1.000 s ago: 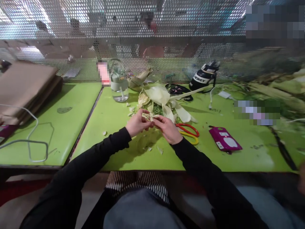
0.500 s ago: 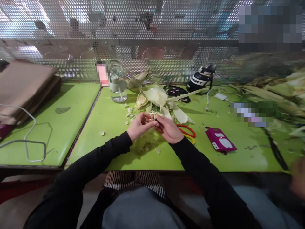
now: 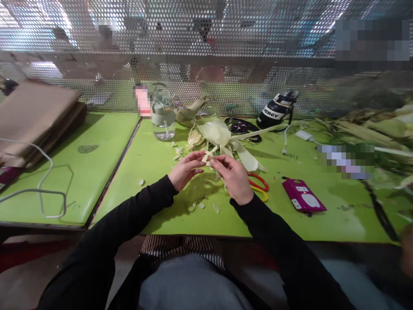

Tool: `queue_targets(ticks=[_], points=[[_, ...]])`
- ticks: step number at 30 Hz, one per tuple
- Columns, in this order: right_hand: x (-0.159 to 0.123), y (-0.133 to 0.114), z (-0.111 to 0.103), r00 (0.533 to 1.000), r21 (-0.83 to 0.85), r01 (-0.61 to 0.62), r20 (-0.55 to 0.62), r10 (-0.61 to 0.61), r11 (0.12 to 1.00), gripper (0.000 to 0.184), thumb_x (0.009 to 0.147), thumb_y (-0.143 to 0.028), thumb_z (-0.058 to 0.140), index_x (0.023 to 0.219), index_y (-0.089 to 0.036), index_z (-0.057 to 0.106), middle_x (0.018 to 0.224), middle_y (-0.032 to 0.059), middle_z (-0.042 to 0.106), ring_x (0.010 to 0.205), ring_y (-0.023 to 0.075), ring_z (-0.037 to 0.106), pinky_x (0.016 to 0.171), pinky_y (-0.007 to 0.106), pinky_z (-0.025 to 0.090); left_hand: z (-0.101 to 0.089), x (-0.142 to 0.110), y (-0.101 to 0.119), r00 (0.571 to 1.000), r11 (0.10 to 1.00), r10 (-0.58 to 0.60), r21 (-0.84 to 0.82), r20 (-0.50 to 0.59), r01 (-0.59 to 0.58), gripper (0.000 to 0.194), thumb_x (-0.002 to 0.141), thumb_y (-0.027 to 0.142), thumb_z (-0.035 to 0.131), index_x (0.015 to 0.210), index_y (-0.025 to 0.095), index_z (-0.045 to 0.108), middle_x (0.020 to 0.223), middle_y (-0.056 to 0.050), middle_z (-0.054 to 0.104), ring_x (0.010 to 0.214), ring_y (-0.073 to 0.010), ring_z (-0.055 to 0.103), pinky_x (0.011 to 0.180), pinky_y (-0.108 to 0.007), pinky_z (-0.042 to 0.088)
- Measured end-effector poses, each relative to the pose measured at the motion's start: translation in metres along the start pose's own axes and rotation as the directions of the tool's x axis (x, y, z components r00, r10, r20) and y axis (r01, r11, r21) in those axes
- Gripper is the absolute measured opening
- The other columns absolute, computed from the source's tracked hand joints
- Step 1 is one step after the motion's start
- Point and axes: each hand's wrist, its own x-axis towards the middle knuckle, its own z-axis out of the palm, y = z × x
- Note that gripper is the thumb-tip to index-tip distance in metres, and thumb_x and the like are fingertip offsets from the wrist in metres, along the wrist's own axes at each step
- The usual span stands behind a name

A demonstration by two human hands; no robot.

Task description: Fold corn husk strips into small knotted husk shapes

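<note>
1. Our right hand [image 3: 235,175] pinched a pale husk piece [image 3: 209,156] between thumb and forefinger.
2. We had our left hand [image 3: 186,171] half open, fingers curled at the piece; whether it gripped, we could not tell.
3. We held the piece above the green table [image 3: 122,172], just in front of the heaped husks [image 3: 215,131].
4. Beside our right hand lay red and yellow handles [image 3: 258,177]; further right, a purple object [image 3: 303,196].

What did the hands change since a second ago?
The right hand shifted a little right, hiding more of the red handle. It still holds the pale piece, with the left hand close by. The clear bottle and husks stayed put.
</note>
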Motion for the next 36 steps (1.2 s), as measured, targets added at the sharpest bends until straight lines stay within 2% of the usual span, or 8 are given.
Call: queue_targets(ticks=[5,10,14,20,25,30,34,36], points=[[-0.004,-0.008,0.001,0.980,-0.346,0.177,-0.023,-0.197,0.921,0.023,0.081,-0.042,0.072,0.082,-0.020,0.066,0.064,-0.0027,0.059,0.058,0.0118,0.047,0.055,0.027,0.038,0.001,-0.001,0.002,0.995,0.983,0.087,0.156,0.053,-0.095,0.055,0.070,0.026,0.083,0.120,0.020,0.061,0.087,0.002,0.061,0.081,-0.0105,0.058,0.074,-0.025,0.044],[-0.008,-0.007,0.003,0.868,-0.670,0.371,0.002,-0.497,0.643,0.012,0.087,-0.032,0.067,0.085,-0.020,0.066,0.074,0.0015,0.065,0.060,0.0129,0.050,0.056,0.029,0.042,0.000,0.001,-0.002,0.978,0.963,0.199,0.174,0.066,-0.208,0.050,0.066,0.037,0.087,0.108,0.018,0.065,0.086,0.001,0.065,0.079,-0.0099,0.060,0.072,-0.024,0.045],[-0.009,-0.005,0.003,0.791,-0.724,0.471,0.093,-0.605,0.504,0.012,0.091,-0.031,0.066,0.090,-0.020,0.067,0.079,0.0042,0.068,0.068,0.0164,0.057,0.061,0.031,0.046,-0.002,0.003,-0.003,0.964,0.951,0.263,0.157,0.051,-0.267,0.040,0.067,0.041,0.086,0.093,0.016,0.069,0.092,-0.001,0.068,0.079,-0.0091,0.060,0.074,-0.024,0.047],[-0.010,-0.005,0.006,0.746,-0.663,0.553,0.123,-0.655,0.505,0.007,0.091,-0.027,0.068,0.093,-0.020,0.067,0.087,0.0046,0.073,0.076,0.0178,0.063,0.068,0.033,0.052,-0.006,0.004,-0.007,0.975,0.964,0.221,0.149,0.000,-0.219,0.037,0.068,0.038,0.084,0.094,0.016,0.069,0.086,0.000,0.068,0.076,-0.0092,0.059,0.074,-0.025,0.048],[-0.014,-0.004,0.007,0.761,-0.660,0.526,0.082,-0.644,0.537,0.006,0.091,-0.027,0.067,0.092,-0.021,0.067,0.086,0.0038,0.074,0.077,0.0177,0.065,0.071,0.033,0.053,-0.006,0.003,-0.008,0.972,0.958,0.232,0.168,0.030,-0.234,0.035,0.069,0.038,0.084,0.091,0.016,0.068,0.086,0.000,0.067,0.078,-0.0098,0.061,0.071,-0.024,0.048],[-0.015,-0.002,0.008,0.859,-0.617,0.443,0.083,-0.505,0.651,0.014,0.093,-0.034,0.063,0.094,-0.021,0.067,0.091,0.0055,0.075,0.074,0.0177,0.066,0.067,0.032,0.053,-0.004,0.002,-0.008,0.960,0.951,0.279,0.142,-0.004,-0.276,0.037,0.066,0.042,0.086,0.084,0.016,0.066,0.091,0.001,0.069,0.072,-0.0061,0.059,0.066,-0.021,0.047],[-0.011,0.000,0.007,0.929,-0.587,0.356,0.133,-0.347,0.728,0.019,0.095,-0.037,0.059,0.092,-0.020,0.067,0.083,0.0041,0.073,0.069,0.0171,0.064,0.063,0.030,0.051,-0.011,0.005,-0.004,0.982,0.972,0.187,0.143,0.010,-0.187,0.037,0.067,0.038,0.086,0.085,0.016,0.063,0.092,0.002,0.068,0.070,-0.0045,0.059,0.065,-0.019,0.047],[-0.009,0.001,0.003,0.934,-0.632,0.355,0.218,-0.282,0.689,0.021,0.095,-0.038,0.058,0.093,-0.019,0.068,0.087,0.0059,0.074,0.076,0.0196,0.067,0.069,0.032,0.052,-0.020,0.010,-0.001,0.992,0.970,0.124,0.208,0.035,-0.129,0.035,0.067,0.031,0.086,0.086,0.015,0.062,0.083,0.003,0.065,0.069,-0.0052,0.060,0.065,-0.019,0.048]])
